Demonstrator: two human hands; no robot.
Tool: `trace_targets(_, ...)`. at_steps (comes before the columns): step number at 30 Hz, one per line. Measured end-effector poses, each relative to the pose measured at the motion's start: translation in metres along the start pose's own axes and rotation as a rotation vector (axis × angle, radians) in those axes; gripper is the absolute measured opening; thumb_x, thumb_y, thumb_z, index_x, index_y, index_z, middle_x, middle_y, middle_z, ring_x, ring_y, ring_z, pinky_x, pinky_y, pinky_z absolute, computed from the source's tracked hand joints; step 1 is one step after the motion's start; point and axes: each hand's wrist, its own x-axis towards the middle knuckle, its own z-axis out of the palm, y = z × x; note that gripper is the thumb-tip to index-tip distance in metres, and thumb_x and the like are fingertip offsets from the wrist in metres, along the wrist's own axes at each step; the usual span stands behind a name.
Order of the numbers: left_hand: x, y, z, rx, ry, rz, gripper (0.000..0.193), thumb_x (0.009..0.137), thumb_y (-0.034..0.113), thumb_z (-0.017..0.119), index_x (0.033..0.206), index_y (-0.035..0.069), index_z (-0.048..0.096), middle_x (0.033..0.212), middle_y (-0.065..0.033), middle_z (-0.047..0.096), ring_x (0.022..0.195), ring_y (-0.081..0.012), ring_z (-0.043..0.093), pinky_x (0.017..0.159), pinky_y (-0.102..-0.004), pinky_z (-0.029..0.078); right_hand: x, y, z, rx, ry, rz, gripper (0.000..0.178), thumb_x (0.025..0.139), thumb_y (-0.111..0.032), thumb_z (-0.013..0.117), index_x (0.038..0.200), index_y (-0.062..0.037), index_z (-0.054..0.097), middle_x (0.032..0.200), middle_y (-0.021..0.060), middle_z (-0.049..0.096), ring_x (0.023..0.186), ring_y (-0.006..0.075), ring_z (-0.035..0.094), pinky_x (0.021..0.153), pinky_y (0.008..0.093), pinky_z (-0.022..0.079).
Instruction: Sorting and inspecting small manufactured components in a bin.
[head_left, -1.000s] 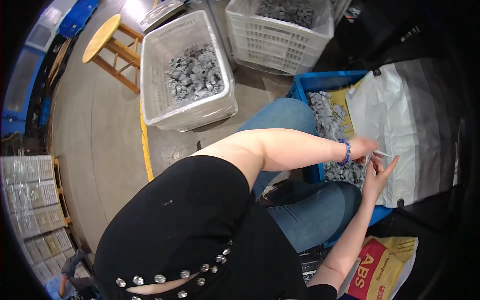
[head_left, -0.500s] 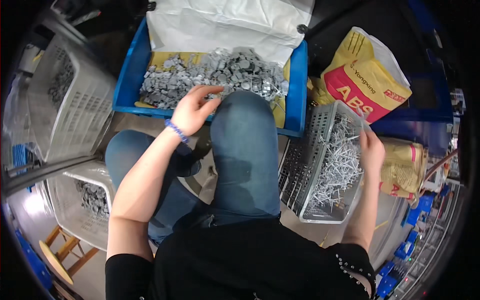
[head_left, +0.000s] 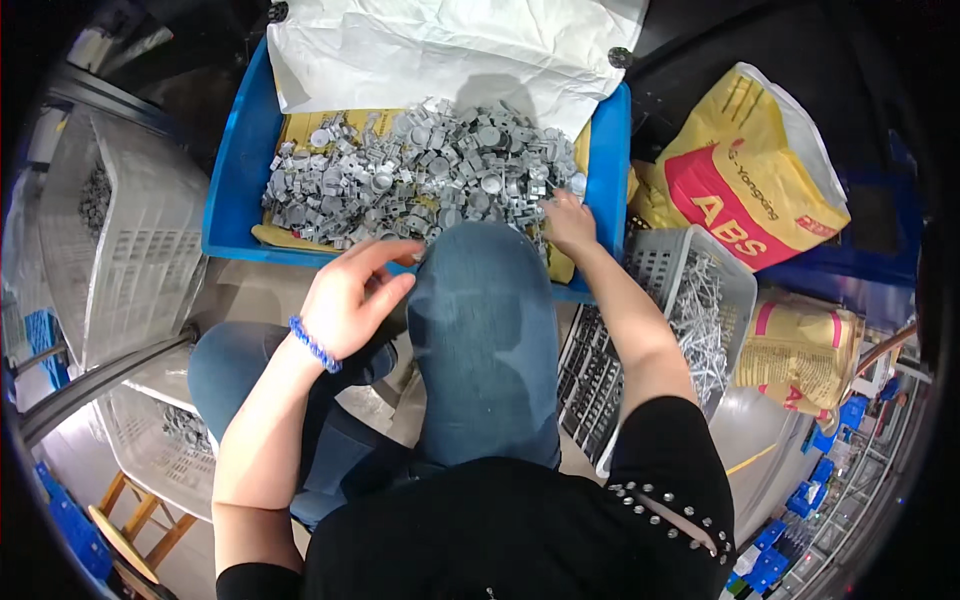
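A heap of small grey plastic parts (head_left: pixel 400 180) lies in a blue tray (head_left: pixel 232 190) in front of me. My left hand (head_left: pixel 350 290) is at the tray's near edge, beside my raised knee. Its thumb and fingers are apart, and I see nothing in them. At the right end of the heap is my right hand (head_left: pixel 570 222), with its fingertips down among the grey parts. Those fingers are drawn together, and whatever is between them is hidden. Below my right forearm stands a grey basket (head_left: pixel 738 300) of thin grey plastic sprues (head_left: pixel 700 315).
A white sheet (head_left: pixel 450 50) is clipped behind the tray. Yellow and red sacks (head_left: pixel 735 190) stand at the right. White crates (head_left: pixel 130 250) with grey parts stand at the left, near a wooden stool (head_left: pixel 130 540). My knee (head_left: pixel 485 330) rises against the tray's front.
My right hand has moved left from the basket of sprues to the heap in the tray. My left hand has drawn back slightly toward me. The whole view has shifted a little.
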Motion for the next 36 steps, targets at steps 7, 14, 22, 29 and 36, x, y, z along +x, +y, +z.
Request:
trace_targets(7, 0.012, 0.012, -0.002, 0.017, -0.07, -0.043, 0.032, 0.079, 0.008, 0.06, 0.11, 0.004, 0.058, 0.092, -0.0109, 0.059, 0.07, -0.0206, 0.061, 0.066, -0.0296, 0.049, 0.052, 0.029, 0.105, -0.399, -0.088, -0.025, 0.03, 0.08, -0.022, 0.055, 0.11, -0.0193, 0.059, 0.12, 0.0097, 0.048, 0.116, 0.025, 0.042, 0.087, 0.0515, 0.038)
trace_targets(14, 0.019, 0.014, 0.0, -0.008, -0.111, -0.065, 0.035, 0.081, 0.006, 0.057, 0.115, 0.0, 0.055, 0.096, -0.0116, 0.058, 0.076, -0.0179, 0.058, 0.072, -0.0272, 0.047, 0.043, 0.05, 0.097, -0.552, 0.038, -0.067, 0.022, 0.083, -0.02, 0.049, 0.101, -0.0142, 0.06, 0.109, 0.0023, 0.055, 0.106, 0.0224, 0.048, 0.078, 0.0513, 0.042)
trace_targets(22, 0.015, 0.007, 0.007, 0.107, -0.123, -0.069, 0.034, 0.081, 0.006, 0.058, 0.115, 0.004, 0.056, 0.098, -0.0129, 0.06, 0.083, -0.0209, 0.061, 0.073, -0.0295, 0.049, 0.002, 0.054, 0.032, -0.186, -0.008, -0.054, 0.011, 0.076, -0.008, 0.05, 0.082, -0.0029, 0.058, 0.085, 0.0165, 0.061, 0.082, 0.0324, 0.062, 0.067, 0.0439, 0.049)
trace_targets(29, 0.009, -0.009, 0.017, 0.035, -0.075, -0.032, 0.032, 0.082, 0.01, 0.06, 0.113, 0.003, 0.057, 0.101, -0.0127, 0.061, 0.088, -0.0212, 0.062, 0.073, -0.0297, 0.049, -0.11, 0.049, -0.105, 0.71, 0.28, 0.178, 0.016, 0.072, -0.005, 0.07, 0.082, -0.0013, 0.059, 0.067, 0.0071, 0.06, 0.057, 0.0153, 0.059, 0.054, 0.0296, 0.047)
trace_targets(36, 0.012, -0.012, 0.019, -0.057, -0.191, -0.089, 0.036, 0.088, 0.01, 0.055, 0.122, 0.0, 0.05, 0.106, -0.0082, 0.059, 0.087, -0.0108, 0.054, 0.078, -0.0247, 0.045, -0.25, 0.101, -0.183, 1.231, 0.612, 0.55, 0.019, 0.076, -0.003, 0.069, 0.092, -0.0013, 0.058, 0.081, 0.0047, 0.063, 0.064, 0.0102, 0.058, 0.055, 0.0222, 0.049)
